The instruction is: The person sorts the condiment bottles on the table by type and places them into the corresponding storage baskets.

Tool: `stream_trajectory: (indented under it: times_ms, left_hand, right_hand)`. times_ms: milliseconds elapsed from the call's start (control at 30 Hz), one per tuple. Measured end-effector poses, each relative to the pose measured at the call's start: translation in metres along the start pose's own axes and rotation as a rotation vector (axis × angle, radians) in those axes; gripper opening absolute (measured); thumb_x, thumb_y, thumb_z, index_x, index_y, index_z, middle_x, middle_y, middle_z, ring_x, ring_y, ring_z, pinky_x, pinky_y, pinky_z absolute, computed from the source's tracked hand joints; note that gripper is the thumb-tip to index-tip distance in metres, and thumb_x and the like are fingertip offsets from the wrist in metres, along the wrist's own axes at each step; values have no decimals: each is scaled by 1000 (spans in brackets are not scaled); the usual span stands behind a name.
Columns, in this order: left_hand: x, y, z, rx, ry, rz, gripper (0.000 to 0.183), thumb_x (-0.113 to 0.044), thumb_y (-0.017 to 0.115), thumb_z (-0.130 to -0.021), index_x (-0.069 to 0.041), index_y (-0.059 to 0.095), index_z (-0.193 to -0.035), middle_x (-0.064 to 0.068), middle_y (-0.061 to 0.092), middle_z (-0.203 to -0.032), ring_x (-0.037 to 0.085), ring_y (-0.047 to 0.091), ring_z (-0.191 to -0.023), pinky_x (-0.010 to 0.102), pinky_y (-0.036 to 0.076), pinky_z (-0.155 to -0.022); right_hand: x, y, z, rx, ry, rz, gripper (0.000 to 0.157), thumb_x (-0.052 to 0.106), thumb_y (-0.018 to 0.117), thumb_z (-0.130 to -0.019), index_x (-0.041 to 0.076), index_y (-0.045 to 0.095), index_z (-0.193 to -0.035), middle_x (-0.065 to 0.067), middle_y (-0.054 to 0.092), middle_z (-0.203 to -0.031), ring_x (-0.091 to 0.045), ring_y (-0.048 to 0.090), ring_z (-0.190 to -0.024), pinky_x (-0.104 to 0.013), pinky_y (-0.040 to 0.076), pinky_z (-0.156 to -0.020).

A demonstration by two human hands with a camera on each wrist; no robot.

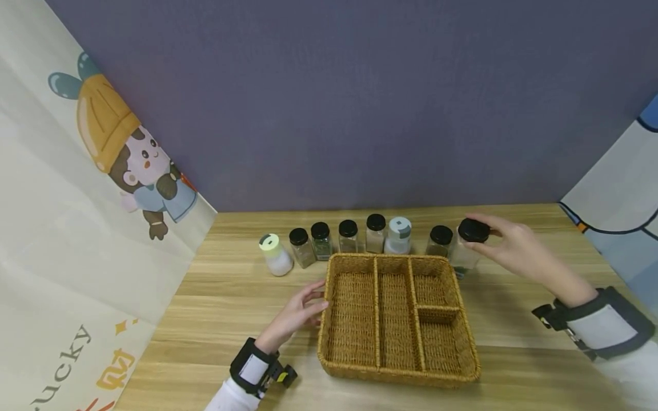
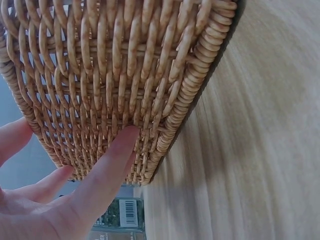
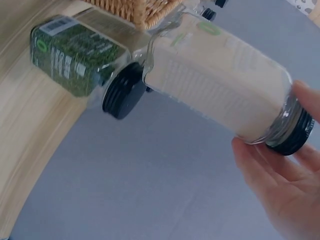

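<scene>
The two hands are working well apart. The right hand (image 1: 519, 248) is gripping a clear jar of pale powder (image 3: 215, 80), with the thumb and fingers closing round its neck and black lid. This jar is tilting in the right wrist view, just beyond the back right corner of the woven basket (image 1: 401, 377). Its base seems to be hanging above the table (image 1: 205, 319), though the head view is partly hiding it. Close by its lower end, a jar of green herbs (image 3: 75, 55) is showing its black lid.

The left hand (image 1: 295, 311) is resting its extended fingers against the outer left wall of the basket, with fingertips touching the weave and holding nothing between them. The basket is sitting on the table, its dividers forming two long compartments and, on the right, two small ones.

Behind it, a row is running from left to right: a yellow-green-capped bottle (image 1: 276, 257), a brownish jar (image 1: 303, 249), a second herb jar (image 1: 322, 242), two more black-lidded jars (image 1: 376, 234), a white-and-grey-capped bottle (image 1: 398, 236) and a dark-lidded jar (image 1: 439, 241) near the corner. A blue-grey wall (image 1: 360, 114) is rising behind the row.
</scene>
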State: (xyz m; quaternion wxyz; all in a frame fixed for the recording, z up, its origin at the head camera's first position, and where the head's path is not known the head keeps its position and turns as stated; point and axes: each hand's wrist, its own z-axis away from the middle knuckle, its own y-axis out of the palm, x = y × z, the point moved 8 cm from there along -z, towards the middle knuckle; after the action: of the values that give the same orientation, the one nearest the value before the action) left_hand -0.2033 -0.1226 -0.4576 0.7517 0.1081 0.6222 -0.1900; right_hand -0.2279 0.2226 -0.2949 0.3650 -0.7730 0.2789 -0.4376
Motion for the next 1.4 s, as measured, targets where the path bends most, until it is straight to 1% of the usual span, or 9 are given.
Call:
stream_trajectory:
  times_ms: [167,267,367,500,633,767,933,1133,1400]
  left_hand:
    - [0,0,0,1,-1,4,64,-17,57,-85,-1,24,-137,28,36,-129,34,51,-103,37,52,-74]
    - [0,0,0,1,4,-1,64,-17,57,-85,-1,24,-137,28,36,-129,35,50,-103,37,52,-73]
    - [0,0,0,0,4,-3,64,-17,57,-85,-1,24,-137,28,36,-129,35,50,-104,38,52,-73]
    - [0,0,0,2,0,1,64,-17,57,-85,-1,24,-137,28,36,-129,35,50,-104,38,52,-73]
    - [1,0,0,4,-2,5,64,-17,57,-86,0,23,-137,28,35,-129,36,50,-104,38,52,-74]
    - [1,0,-1,3,0,5,63,-16,57,-86,0,23,-137,29,35,-129,35,50,-104,38,52,-75]
    - [1,0,-1,1,4,-1,63,-16,57,-86,0,24,-137,29,36,-129,33,52,-101,37,52,-73]
    - [0,0,0,3,2,5,63,-16,56,-86,0,23,-137,29,36,-129,35,52,-100,37,52,-73]
    - [0,0,0,2,-7,20,63,-16,57,-85,0,23,-137,28,35,-129,35,52,-101,37,52,-73]
  right_hand:
    - [6,7,-2,-11,-36,-27,52,19,68,-78,-4,49,-121,-30,53,-112,-45,54,-91,-55,46,-72]
    - [9,11,-2,-4,-35,-49,53,19,68,-78,-4,48,-121,-30,52,-113,-45,53,-93,-55,46,-74]
    - [12,15,-2,-3,-37,-65,53,18,69,-77,-4,49,-121,-30,52,-114,-46,54,-92,-53,48,-72]
    - [18,19,-2,-12,-62,-68,52,16,70,-76,-3,50,-121,-29,54,-111,-42,57,-88,-45,51,-65]
    - [22,23,-1,-19,-97,-66,51,12,71,-74,-4,51,-119,-26,57,-107,-35,59,-84,-36,52,-60]
    - [21,28,0,-21,-108,-59,52,11,71,-73,-4,51,-119,-27,57,-106,-33,60,-83,-34,51,-58]
    - [17,37,1,4,-77,-77,51,12,71,-74,-3,51,-119,-30,55,-108,-37,59,-86,-39,52,-61]
    - [12,46,2,28,-44,-91,51,11,71,-74,-2,50,-119,-34,52,-109,-42,57,-89,-44,52,-65]
    - [5,55,3,73,17,-92,54,16,70,-75,0,49,-122,-32,52,-109,-41,56,-90,-45,50,-65]
